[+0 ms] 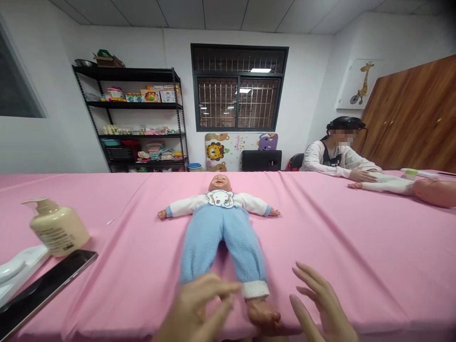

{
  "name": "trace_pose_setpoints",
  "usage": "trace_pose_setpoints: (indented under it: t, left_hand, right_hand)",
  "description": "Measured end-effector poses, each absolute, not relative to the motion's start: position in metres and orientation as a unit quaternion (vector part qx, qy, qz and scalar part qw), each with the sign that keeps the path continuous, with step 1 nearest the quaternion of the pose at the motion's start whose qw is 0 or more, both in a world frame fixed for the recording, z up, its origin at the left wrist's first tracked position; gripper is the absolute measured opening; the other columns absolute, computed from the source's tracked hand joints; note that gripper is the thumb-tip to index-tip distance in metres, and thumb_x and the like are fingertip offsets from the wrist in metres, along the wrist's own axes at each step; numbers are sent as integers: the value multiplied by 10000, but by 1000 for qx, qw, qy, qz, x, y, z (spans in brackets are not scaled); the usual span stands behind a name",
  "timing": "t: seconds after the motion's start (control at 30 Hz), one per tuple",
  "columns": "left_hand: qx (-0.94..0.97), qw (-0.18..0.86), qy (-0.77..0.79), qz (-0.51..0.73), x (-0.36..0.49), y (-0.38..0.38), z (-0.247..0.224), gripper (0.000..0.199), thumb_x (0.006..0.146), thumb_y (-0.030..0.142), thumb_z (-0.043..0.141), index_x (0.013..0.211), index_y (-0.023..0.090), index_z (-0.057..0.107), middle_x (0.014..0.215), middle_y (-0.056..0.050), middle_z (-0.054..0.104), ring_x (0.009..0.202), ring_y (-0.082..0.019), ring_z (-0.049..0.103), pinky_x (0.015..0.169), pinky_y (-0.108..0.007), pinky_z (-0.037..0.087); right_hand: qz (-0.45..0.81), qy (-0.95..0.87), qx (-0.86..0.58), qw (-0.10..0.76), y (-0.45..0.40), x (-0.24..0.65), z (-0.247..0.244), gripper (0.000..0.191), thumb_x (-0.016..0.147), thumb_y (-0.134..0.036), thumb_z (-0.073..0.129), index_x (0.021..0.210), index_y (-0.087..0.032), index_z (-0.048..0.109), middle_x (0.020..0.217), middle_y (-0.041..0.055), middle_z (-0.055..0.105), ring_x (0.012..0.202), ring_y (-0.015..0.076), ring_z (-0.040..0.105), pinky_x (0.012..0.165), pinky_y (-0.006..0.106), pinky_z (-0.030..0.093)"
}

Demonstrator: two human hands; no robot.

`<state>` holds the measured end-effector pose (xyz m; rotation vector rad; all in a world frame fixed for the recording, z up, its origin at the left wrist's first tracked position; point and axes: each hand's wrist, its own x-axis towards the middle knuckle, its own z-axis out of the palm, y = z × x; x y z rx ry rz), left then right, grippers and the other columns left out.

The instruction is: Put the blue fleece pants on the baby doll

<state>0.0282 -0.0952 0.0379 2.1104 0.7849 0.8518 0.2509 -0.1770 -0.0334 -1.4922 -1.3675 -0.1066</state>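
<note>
A baby doll lies on its back on a pink cloth, arms spread wide, head at the far side and feet toward me. It wears a white top with an elephant-face bib and fleecy blue trousers with white cuffs. My left hand, slightly blurred, hovers over one lower leg and hides that foot; its fingers are stretched out and hold nothing. To the right of the doll's bare foot, my right hand is raised with fingers apart, also holding nothing.
At left stand a beige pump bottle, a black phone and a white object. Across the pink-covered table at right, a person touches another doll. Shelves line the back wall.
</note>
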Motion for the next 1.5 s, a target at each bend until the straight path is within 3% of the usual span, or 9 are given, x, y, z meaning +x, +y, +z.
trace_pose_setpoints:
  t: [0.13,0.3,0.4,0.57,0.77,0.97,1.07,1.2,1.5]
  left_hand:
    - [736,362,349,453,10,-38,78,335,789,432,502,903,167,674,637,-31,601,650,-180,568,638,-293,489]
    - [773,267,431,382,34,37,52,510,734,445,505,1126,123,568,1101,-133,576,1033,-286,524,907,-427,416]
    - [841,161,448,258,58,50,27,652,698,474,579,1280,206,458,1371,-159,341,1256,-379,299,1005,-540,269]
    - [852,125,479,171,86,67,14,736,646,364,632,1334,301,377,1468,-144,129,1299,-460,129,962,-615,242]
    - [837,134,505,165,95,111,13,731,667,394,611,1343,329,342,1473,-117,129,1334,-363,131,1033,-526,203]
    - [802,161,560,131,113,125,38,612,651,460,593,1245,397,460,1444,-74,220,1293,-432,185,972,-636,193]
    - [790,117,566,204,125,125,41,442,699,386,535,1140,397,556,1358,-66,360,1268,-394,256,970,-634,199]
    - [781,7,545,306,136,131,30,350,789,387,428,1090,324,595,1264,-82,454,1236,-324,320,1010,-573,207]
    - [817,55,528,224,136,143,3,620,763,673,361,1331,429,314,1466,-31,212,1325,-409,70,966,-693,88]
  right_hand:
    - [92,-679,-556,470,-152,249,-13,288,876,-358,449,1096,-236,591,1238,80,495,1135,194,489,902,289,476]
    - [232,-675,-554,427,-126,247,-2,364,885,-417,416,708,-179,627,921,74,611,916,176,570,808,288,482]
    - [232,-655,-589,412,-101,250,9,307,867,-416,445,988,-193,618,1020,75,592,972,190,550,846,325,464]
    - [187,-671,-624,353,-16,250,7,611,792,-379,563,1328,-151,378,1342,157,347,1265,280,316,1015,464,314]
    - [218,-705,-584,339,72,258,-13,796,666,-334,699,1352,-138,347,1397,145,292,1308,279,247,1076,435,236]
    - [189,-522,-673,489,98,280,-36,480,862,-463,380,1169,-131,541,1141,120,577,1050,230,541,896,349,421]
    - [70,-484,-775,401,98,292,-49,418,871,-433,359,956,-148,652,969,120,641,960,252,570,822,333,416]
    - [33,-548,-776,310,100,299,-56,308,864,-362,414,944,-195,661,1008,82,627,984,221,547,794,285,396]
    - [35,-626,-752,204,123,296,-52,346,899,-319,380,1202,-224,518,1228,82,498,1164,218,416,954,334,324]
